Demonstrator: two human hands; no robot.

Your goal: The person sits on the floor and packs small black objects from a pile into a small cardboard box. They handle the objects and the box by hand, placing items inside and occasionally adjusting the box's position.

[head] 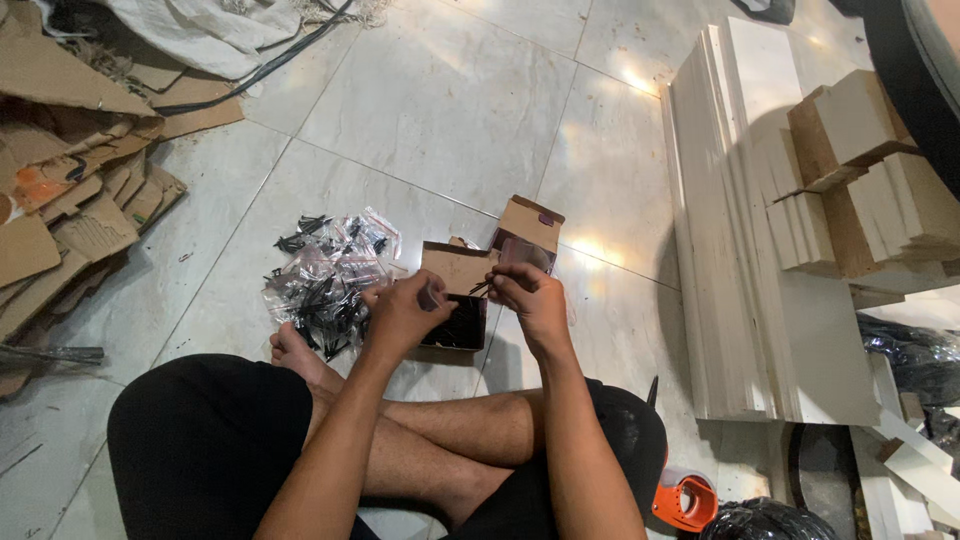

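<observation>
In the head view, the person sat cross-legged on the tiled floor (450, 100), both hands raised over a small open cardboard box (465, 290). The left hand (405, 310) was pinched closed on a small clear plastic bag (432, 295), held at the box's near edge. The right hand (525, 295) was closed around a few thin black screws (480, 288), their tips pointing toward the bag. Whether any screws were already inside that bag could not be told.

The box stood with its flaps up; its inside looked dark, seemingly holding a mass of loose black screws, so a good share of the stock appeared left to handle. Just left of the box lay a pile of filled clear packets (330, 275), each showing black screws inside, at least several of them, which suggested that part of the work was done.

Beyond, flattened cardboard scraps (70, 190) lay at the left, stacked white boards (740, 250) at the right, and an orange tape dispenser (685, 498) sat beside the right knee.
</observation>
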